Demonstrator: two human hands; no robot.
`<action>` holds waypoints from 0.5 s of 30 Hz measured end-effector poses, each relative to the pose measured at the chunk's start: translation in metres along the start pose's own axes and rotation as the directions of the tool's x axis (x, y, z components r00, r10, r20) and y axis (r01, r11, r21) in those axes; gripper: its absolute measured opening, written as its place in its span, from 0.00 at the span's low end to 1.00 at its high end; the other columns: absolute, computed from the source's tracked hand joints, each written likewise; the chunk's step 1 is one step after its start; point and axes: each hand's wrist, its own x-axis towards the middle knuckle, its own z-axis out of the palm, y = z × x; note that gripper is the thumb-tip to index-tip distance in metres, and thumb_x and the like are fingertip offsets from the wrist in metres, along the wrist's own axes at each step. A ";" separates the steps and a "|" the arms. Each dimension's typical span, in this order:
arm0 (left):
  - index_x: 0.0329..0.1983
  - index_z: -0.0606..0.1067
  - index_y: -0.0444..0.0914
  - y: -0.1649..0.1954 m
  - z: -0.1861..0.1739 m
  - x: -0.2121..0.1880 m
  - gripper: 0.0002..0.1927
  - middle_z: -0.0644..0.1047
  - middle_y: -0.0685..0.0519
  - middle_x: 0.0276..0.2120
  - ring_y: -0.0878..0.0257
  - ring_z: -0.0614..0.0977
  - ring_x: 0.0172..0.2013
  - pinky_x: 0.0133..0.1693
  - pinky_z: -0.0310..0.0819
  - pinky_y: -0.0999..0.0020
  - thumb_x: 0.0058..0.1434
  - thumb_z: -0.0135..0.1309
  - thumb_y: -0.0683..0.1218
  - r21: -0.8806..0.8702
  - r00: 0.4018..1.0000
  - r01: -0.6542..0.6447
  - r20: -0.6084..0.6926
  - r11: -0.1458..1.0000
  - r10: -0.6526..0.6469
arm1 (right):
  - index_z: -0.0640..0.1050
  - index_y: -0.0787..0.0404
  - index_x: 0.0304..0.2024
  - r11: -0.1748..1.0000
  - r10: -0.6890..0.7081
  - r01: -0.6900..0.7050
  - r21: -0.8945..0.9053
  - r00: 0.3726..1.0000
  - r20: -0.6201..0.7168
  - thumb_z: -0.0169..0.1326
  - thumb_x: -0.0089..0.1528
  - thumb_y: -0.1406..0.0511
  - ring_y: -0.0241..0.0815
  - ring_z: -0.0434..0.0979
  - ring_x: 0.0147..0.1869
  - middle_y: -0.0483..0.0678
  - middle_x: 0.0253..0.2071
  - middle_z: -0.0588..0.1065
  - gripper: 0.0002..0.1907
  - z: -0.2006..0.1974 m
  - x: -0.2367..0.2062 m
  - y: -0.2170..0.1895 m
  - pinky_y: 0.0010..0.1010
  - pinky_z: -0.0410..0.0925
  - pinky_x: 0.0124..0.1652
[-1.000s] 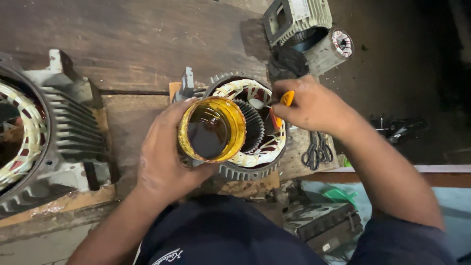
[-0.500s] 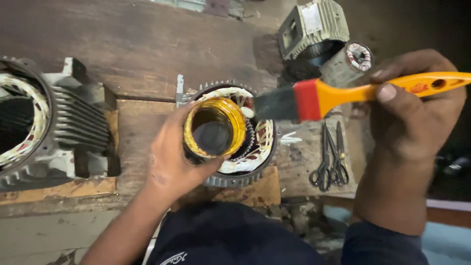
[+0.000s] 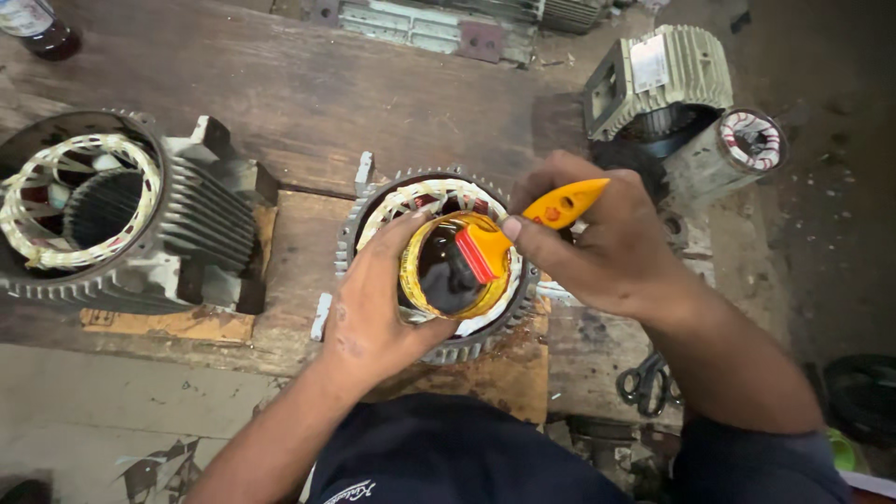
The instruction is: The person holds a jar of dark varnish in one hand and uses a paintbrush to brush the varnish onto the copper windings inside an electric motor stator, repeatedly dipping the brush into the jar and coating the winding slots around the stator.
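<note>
Head view, looking down on a worn wooden workbench (image 3: pixel 280 84). The landmark is the middle motor stator (image 3: pixel 373 210), a ribbed grey housing with white-laced windings, standing open end up on a wooden block.

Directly above the stator's bore, the left hand (image 3: pixel 373 308) is wrapped around a round yellow tin (image 3: pixel 415 280), fingers curled against its near wall and thumb on the rim; the tin holds a dark glossy liquid. From the stator's right side, the right hand (image 3: pixel 607 252) pinches the yellow-orange handle of a paintbrush (image 3: pixel 551 210) between thumb and fingers. The brush's red ferrule and dark bristles slant down into the tin, and the bristles meet the liquid.

Left of the stator, well apart, stands a larger stator (image 3: pixel 103 215) with cream-laced windings. Beyond its upper right lie a pale green finned motor housing (image 3: pixel 663 79) and a smaller wound part (image 3: pixel 751 140). Below its right side, black scissors (image 3: pixel 644 383) rest near the bench edge.
</note>
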 end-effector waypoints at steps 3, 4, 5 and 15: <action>0.67 0.63 0.31 -0.002 0.002 0.002 0.50 0.71 0.37 0.63 0.41 0.73 0.65 0.67 0.66 0.53 0.41 0.72 0.45 0.020 1.000 -0.004 -0.001 1.000 0.004 | 0.78 0.62 0.41 0.995 0.066 -0.067 0.074 0.998 0.022 0.61 0.62 0.67 0.31 0.79 0.33 0.43 0.30 0.79 0.07 0.004 0.003 0.006 0.24 0.71 0.33; 0.67 0.63 0.31 -0.002 0.001 0.002 0.50 0.71 0.37 0.63 0.41 0.73 0.65 0.67 0.66 0.52 0.41 0.72 0.45 0.033 1.000 -0.009 0.000 0.999 0.009 | 0.78 0.62 0.42 0.996 0.053 -0.055 0.066 0.998 0.022 0.61 0.62 0.67 0.31 0.79 0.32 0.43 0.30 0.79 0.07 0.005 0.003 0.009 0.24 0.71 0.32; 0.67 0.63 0.31 -0.002 0.001 0.001 0.50 0.71 0.37 0.63 0.41 0.73 0.65 0.67 0.65 0.52 0.41 0.73 0.45 0.045 1.000 -0.013 0.001 0.999 0.013 | 0.77 0.63 0.42 0.997 0.042 -0.043 0.058 0.999 0.022 0.61 0.62 0.67 0.31 0.79 0.32 0.44 0.30 0.79 0.08 0.006 0.003 0.013 0.23 0.71 0.32; 0.67 0.63 0.31 -0.003 -0.001 -0.003 0.51 0.71 0.36 0.63 0.39 0.73 0.64 0.66 0.66 0.51 0.40 0.73 0.46 0.062 0.999 0.032 -0.015 0.998 -0.031 | 0.72 0.68 0.45 0.740 0.304 -0.177 0.648 0.949 -0.088 0.57 0.65 0.72 0.38 0.78 0.27 0.53 0.31 0.77 0.08 -0.007 -0.019 0.047 0.25 0.70 0.27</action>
